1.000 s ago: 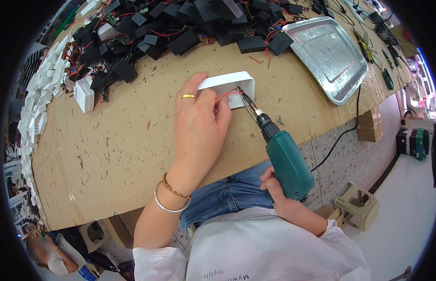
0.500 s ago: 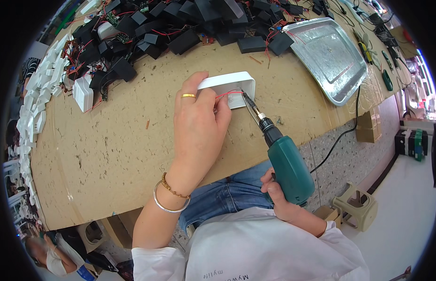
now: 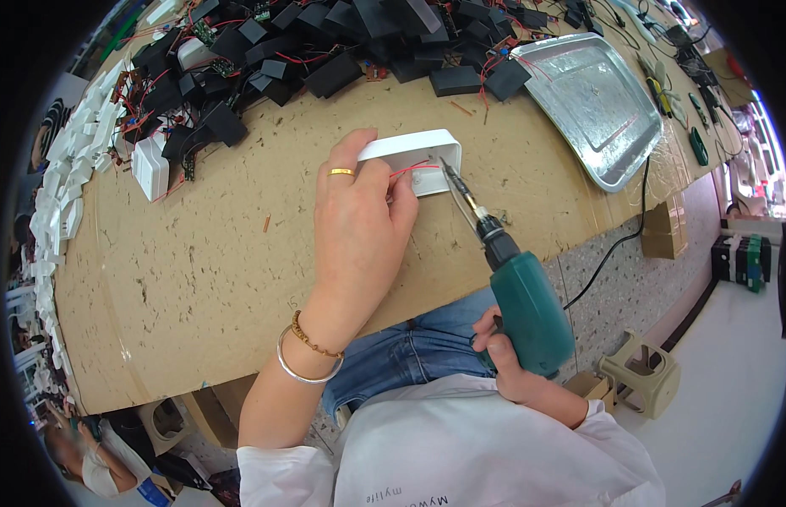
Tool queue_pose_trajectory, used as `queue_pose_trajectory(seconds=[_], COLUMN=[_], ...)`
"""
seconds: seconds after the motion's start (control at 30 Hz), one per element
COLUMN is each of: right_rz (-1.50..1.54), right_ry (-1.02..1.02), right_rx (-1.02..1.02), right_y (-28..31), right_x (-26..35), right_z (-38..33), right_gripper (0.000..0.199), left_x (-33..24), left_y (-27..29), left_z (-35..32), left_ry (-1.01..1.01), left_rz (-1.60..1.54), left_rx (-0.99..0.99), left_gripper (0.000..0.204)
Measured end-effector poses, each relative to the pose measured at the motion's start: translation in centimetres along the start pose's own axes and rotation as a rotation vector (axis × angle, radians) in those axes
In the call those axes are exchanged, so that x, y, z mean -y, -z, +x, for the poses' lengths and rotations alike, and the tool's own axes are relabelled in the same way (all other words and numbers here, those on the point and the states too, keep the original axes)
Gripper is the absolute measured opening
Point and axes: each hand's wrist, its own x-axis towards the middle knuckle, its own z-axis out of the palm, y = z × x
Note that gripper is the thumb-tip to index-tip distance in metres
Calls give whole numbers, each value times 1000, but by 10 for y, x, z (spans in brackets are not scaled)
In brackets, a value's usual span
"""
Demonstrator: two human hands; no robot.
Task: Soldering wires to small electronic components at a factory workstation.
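Observation:
My left hand (image 3: 359, 220), with a gold ring and bracelets, is closed on a small open white plastic case (image 3: 410, 145) above the cardboard-covered table. Thin red wires (image 3: 414, 169) stick out from beside its fingertips across the case's inside. In my right hand (image 3: 515, 376) is a green soldering gun (image 3: 535, 313), gripped by its handle. Its narrow metal tip points up and left, at the case's right end near the wire ends. Whether the tip touches anything is too fine to tell. A thin feed tube runs alongside the tip.
Black boxes (image 3: 334, 76) with red wires and circuit boards are heaped at the back. White cases (image 3: 72, 169) line the left edge. A metal tray (image 3: 600, 110) lies at the right, near pliers (image 3: 659, 95). A black cord (image 3: 617, 247) hangs past the table edge. Another person sits at lower left.
The soldering gun has shifted slightly right, and its tip has drawn back from the red wires. My left hand and the white case have hardly moved.

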Motion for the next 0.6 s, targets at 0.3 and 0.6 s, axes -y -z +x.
queue_pose_trajectory(seconds=[0.3,0.6], right_rz=[-132,-47], right_ry=[225,190], right_rx=[205,187], right_y=[18,18], right_x=[42,36], right_z=[4,2], right_gripper=[41,46], left_x=[-1,-10], left_y=[1,5], left_z=[-1,-4], left_ry=[-4,-77], left_rz=[-2,-60], left_rx=[1,4], left_gripper=[13,19])
